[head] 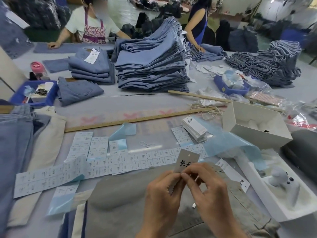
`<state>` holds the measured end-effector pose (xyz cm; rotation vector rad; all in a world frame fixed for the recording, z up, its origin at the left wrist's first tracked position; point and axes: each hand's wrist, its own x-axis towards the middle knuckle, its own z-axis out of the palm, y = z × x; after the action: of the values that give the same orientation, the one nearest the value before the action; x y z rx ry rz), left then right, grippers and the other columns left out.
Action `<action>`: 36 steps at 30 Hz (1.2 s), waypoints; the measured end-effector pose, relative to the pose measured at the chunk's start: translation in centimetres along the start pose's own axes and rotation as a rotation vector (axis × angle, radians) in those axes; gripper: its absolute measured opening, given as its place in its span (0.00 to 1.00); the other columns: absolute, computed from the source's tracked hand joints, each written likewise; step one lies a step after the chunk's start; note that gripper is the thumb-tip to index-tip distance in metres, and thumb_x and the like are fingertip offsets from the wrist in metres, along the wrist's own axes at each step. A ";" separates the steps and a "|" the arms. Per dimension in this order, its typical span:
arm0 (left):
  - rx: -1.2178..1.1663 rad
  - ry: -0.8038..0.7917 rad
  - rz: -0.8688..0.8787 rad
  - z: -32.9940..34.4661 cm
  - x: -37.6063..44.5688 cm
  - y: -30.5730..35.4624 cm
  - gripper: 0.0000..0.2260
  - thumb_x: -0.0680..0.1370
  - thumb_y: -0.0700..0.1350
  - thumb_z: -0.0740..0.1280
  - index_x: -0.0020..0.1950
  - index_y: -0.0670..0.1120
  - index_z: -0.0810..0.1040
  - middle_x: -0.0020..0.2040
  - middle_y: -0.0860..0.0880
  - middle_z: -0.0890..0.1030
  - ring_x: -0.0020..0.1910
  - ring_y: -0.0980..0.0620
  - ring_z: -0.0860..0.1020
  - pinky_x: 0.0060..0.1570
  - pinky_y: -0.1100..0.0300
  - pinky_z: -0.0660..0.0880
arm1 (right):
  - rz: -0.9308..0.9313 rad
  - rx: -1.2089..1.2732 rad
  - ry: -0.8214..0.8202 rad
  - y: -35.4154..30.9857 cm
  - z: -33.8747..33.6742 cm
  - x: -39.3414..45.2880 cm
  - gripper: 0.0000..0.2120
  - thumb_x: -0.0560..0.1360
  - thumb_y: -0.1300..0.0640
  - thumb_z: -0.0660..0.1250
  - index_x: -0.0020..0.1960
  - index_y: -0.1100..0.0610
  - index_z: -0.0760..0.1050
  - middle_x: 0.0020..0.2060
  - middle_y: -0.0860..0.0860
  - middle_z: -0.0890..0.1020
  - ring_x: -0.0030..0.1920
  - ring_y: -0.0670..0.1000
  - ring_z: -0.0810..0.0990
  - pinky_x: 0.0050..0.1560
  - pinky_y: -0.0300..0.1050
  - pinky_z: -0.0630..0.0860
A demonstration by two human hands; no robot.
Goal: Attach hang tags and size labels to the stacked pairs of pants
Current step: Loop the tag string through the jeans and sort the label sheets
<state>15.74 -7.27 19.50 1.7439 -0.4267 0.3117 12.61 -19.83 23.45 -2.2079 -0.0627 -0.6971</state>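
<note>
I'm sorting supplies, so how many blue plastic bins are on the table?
2. One blue bin sits at the far left beside a folded pair of jeans; the other blue bin sits right of the tall jeans stack. Others may be hidden.

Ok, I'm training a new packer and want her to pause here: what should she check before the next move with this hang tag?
1. Hang tag held firmly: ok, left hand and right hand both pinch its lower edge.
2. Punched hole clear: ok, it shows near the tag's top corner.
3. String ready: not ok, the loop string lies on the table, unthreaded.
4. Size label on tag: cannot tell, fingers hide that edge.
5. Label strip within reach: ok, just beyond the hands.
6. Pants below: ok, grey pants lie under the hands.
</note>
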 end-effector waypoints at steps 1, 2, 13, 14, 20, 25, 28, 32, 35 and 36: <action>-0.030 -0.013 -0.030 -0.1 0.0 -0.1 0.04 0.77 0.47 0.73 0.49 0.52 0.87 0.43 0.58 0.84 0.42 0.59 0.83 0.41 0.61 0.79 | 0.058 0.032 0.023 0.0 0.1 -0.1 0.03 0.78 0.55 0.70 0.46 0.47 0.80 0.41 0.42 0.82 0.40 0.44 0.81 0.40 0.35 0.76; -0.058 -0.018 -0.055 -0.2 0.0 -0.2 0.05 0.77 0.45 0.73 0.50 0.52 0.87 0.44 0.58 0.84 0.43 0.59 0.83 0.42 0.62 0.79 | 0.133 0.081 0.046 -0.1 0.2 -0.2 0.03 0.80 0.52 0.69 0.47 0.45 0.79 0.41 0.43 0.83 0.41 0.44 0.82 0.42 0.36 0.77; -0.308 -0.037 -0.429 -1.9 -0.9 -1.3 0.29 0.76 0.39 0.72 0.66 0.71 0.72 0.49 0.55 0.86 0.44 0.52 0.86 0.42 0.58 0.82 | 0.299 0.243 0.042 -0.1 1.0 -0.4 0.12 0.72 0.66 0.76 0.48 0.50 0.85 0.43 0.44 0.87 0.44 0.46 0.86 0.48 0.37 0.81; -0.285 -0.037 -0.418 -2.0 -0.8 -1.2 0.21 0.76 0.43 0.71 0.61 0.69 0.76 0.48 0.56 0.87 0.43 0.54 0.86 0.41 0.58 0.81 | 0.285 0.238 0.043 -0.3 1.2 -0.4 0.13 0.72 0.66 0.76 0.48 0.49 0.85 0.43 0.43 0.87 0.44 0.46 0.86 0.47 0.37 0.81; -0.309 -0.075 -0.338 -2.9 -1.3 -0.7 0.06 0.80 0.52 0.67 0.56 0.58 0.80 0.41 0.47 0.86 0.37 0.45 0.85 0.36 0.41 0.81 | 0.240 0.194 0.013 -0.8 2.3 -0.3 0.11 0.72 0.58 0.76 0.50 0.43 0.83 0.43 0.41 0.86 0.44 0.46 0.86 0.47 0.35 0.80; -0.335 -0.061 -0.343 -3.8 -1.0 -0.8 0.06 0.76 0.46 0.71 0.50 0.57 0.80 0.45 0.48 0.86 0.45 0.50 0.86 0.36 0.54 0.83 | 0.211 0.145 -0.038 -1.1 2.9 0.0 0.17 0.75 0.61 0.74 0.51 0.39 0.79 0.47 0.40 0.84 0.49 0.45 0.84 0.47 0.34 0.78; -0.393 -0.109 -0.383 -4.1 -0.9 -0.9 0.19 0.75 0.42 0.72 0.60 0.64 0.79 0.50 0.50 0.87 0.50 0.50 0.86 0.42 0.55 0.84 | 0.211 0.163 -0.041 -1.4 3.0 0.1 0.16 0.75 0.61 0.74 0.51 0.40 0.79 0.46 0.41 0.84 0.48 0.46 0.84 0.46 0.35 0.79; -0.374 -0.139 -0.333 -4.2 -0.8 -0.7 0.23 0.77 0.40 0.70 0.65 0.65 0.78 0.55 0.53 0.85 0.54 0.51 0.85 0.44 0.52 0.85 | 0.120 0.105 -0.031 -1.8 3.3 0.3 0.14 0.74 0.66 0.75 0.50 0.47 0.82 0.44 0.43 0.83 0.46 0.47 0.83 0.45 0.32 0.77; -0.364 -0.161 -0.307 -4.2 -0.8 -0.4 0.20 0.79 0.43 0.69 0.66 0.65 0.77 0.58 0.53 0.84 0.55 0.49 0.84 0.43 0.48 0.85 | 0.120 0.098 -0.018 -1.9 3.5 0.4 0.12 0.73 0.66 0.75 0.49 0.50 0.82 0.44 0.43 0.83 0.45 0.48 0.83 0.44 0.34 0.78; -0.378 -0.163 -0.310 -4.3 -0.7 -0.3 0.18 0.80 0.46 0.69 0.67 0.64 0.78 0.58 0.52 0.84 0.55 0.47 0.84 0.43 0.47 0.85 | 0.116 0.104 -0.014 -2.0 3.6 0.4 0.10 0.74 0.64 0.75 0.49 0.50 0.82 0.44 0.43 0.83 0.45 0.48 0.83 0.44 0.34 0.78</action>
<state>15.30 -2.95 19.83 1.4393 -0.3021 -0.1283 14.07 -16.01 23.13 -2.0988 0.0210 -0.6005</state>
